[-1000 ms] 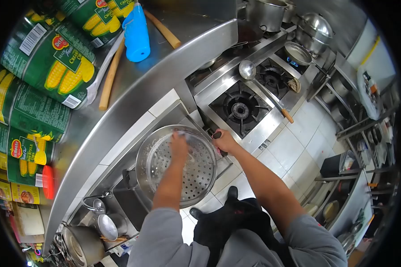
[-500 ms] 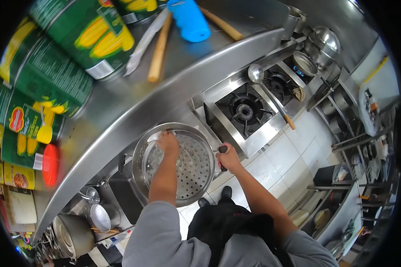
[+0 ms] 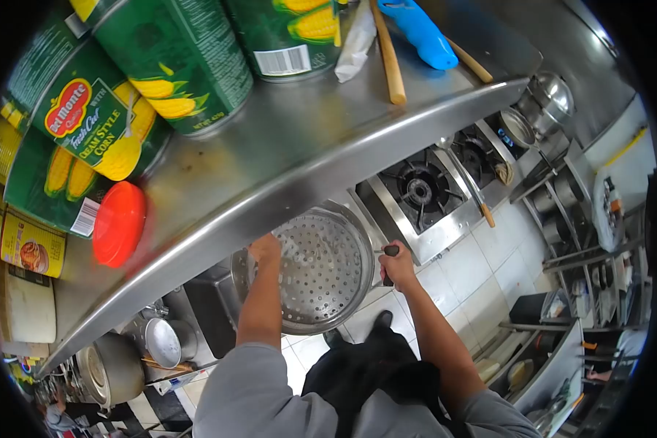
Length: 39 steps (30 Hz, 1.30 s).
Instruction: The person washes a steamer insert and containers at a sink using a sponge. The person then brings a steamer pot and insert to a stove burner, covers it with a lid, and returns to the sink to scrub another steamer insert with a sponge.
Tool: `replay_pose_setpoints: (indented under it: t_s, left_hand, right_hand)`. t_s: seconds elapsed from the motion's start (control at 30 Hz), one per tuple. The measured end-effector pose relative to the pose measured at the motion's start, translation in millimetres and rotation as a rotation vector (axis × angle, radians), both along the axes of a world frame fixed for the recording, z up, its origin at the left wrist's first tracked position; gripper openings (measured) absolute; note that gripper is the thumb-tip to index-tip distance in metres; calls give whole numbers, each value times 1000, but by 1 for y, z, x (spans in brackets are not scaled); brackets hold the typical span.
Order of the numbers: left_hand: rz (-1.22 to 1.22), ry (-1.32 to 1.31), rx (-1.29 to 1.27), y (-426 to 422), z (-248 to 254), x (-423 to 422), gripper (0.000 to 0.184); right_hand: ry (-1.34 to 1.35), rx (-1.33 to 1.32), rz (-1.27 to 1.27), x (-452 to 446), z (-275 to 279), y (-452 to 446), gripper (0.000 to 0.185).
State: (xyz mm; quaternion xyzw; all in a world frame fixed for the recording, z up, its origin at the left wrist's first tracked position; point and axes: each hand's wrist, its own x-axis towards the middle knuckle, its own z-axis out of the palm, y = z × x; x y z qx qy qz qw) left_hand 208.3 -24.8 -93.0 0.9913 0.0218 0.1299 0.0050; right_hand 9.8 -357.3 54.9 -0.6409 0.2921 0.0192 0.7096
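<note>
A wide round metal steamer pot (image 3: 321, 270) with a perforated bottom is held in front of me, near the sink (image 3: 212, 306). My right hand (image 3: 398, 266) is wrapped round the black handle (image 3: 391, 264) on the pot's right side. My left hand (image 3: 265, 250) reaches to the pot's left inner side. The overhanging shelf edge partly covers that hand, so its fingers and anything in them are hidden.
Overhead, a metal shelf (image 3: 270, 131) bears green corn cans (image 3: 87, 109), a red lid (image 3: 120, 225) and a blue bottle-like item (image 3: 421, 33). Gas burners (image 3: 420, 190) with a long ladle (image 3: 467, 179) are at right. Several pots (image 3: 113, 369) stand at lower left.
The view has shifted, with the shelf covering more of the pot. My left hand moved toward the pot's left rim; the white item under it no longer shows. My right hand keeps the handle.
</note>
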Motion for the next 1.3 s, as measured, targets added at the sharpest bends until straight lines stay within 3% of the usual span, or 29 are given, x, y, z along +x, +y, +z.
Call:
replay_pose_setpoints:
  t_s: [0.07,0.13,0.2,0.27,0.33,0.4,0.5,0.57,0.6,0.67,0.7,0.73,0.8,0.87,0.9,0.97,1.0,1.07,1.13,1.17,1.23,1.3]
  left_hand:
    - [101,-89,33,-7,7,-1,34]
    - [-31,-102,-291,-58,30,4,30]
    - [-116,-167,-300,-118,23,8,25]
    - [-296,57,-331,-157,37,-16,22]
    - [-475,265,-206,-193,32,-65,21]
    - [-624,-4,-336,-199,37,-114,24]
    - [-744,108,-259,-166,30,-80,20]
    - [-359,64,-120,-129,13,-19,26]
    - [-243,134,-122,-94,33,-8,28]
    - [-116,220,-139,-77,40,-20,29]
    - [-17,129,-258,-76,33,-34,29]
    - [79,35,-370,-73,25,-46,28]
    - [-17,-114,-222,-122,-5,-66,27]
    - [-127,-53,-325,-175,4,-91,28]
    - [-122,-53,-334,-178,16,-97,28]
    - [-469,171,-389,-177,36,-102,32]
    - [-526,167,-241,-160,14,-84,26]
    - [-383,28,-215,-123,36,-63,25]
    - [-140,97,-352,-84,18,-43,25]
    - [-134,101,-357,-90,16,-55,25]
    - [54,-144,-420,-114,20,-71,24]
    - [28,-55,-360,-153,29,-82,26]
  right_hand:
    - [-23,14,4,2,-4,-1,23]
    - [-12,7,27,2,-5,-1,25]
    - [-1,-2,41,8,-3,-4,27]
    - [-10,8,41,7,-6,-5,27]
    - [-12,-12,59,8,-6,-5,27]
    - [3,-38,79,8,-5,-7,25]
    - [-55,28,29,2,-10,-5,23]
    - [-72,42,7,-16,-14,3,20]
    - [-88,49,-27,-28,-16,5,18]
    - [-97,-393,271,-56,-6,-6,28]
    - [-99,-639,446,-63,3,-9,35]
    - [-100,-631,452,-56,-6,-13,35]
    - [-57,-1035,757,-23,-26,-21,49]
    - [-92,-1052,563,34,6,-7,49]
    - [-56,-1017,618,63,5,-6,44]
    - [-27,-987,675,89,-24,-6,39]
    - [-77,-995,659,93,-43,-9,33]
    - [-118,-1003,643,83,-52,-8,27]
    - [-164,-975,541,60,-45,-8,19]
    - [-160,-978,548,48,-46,-6,19]
    - [-175,-934,431,39,-45,5,18]
    - [-188,-930,397,29,-47,13,16]
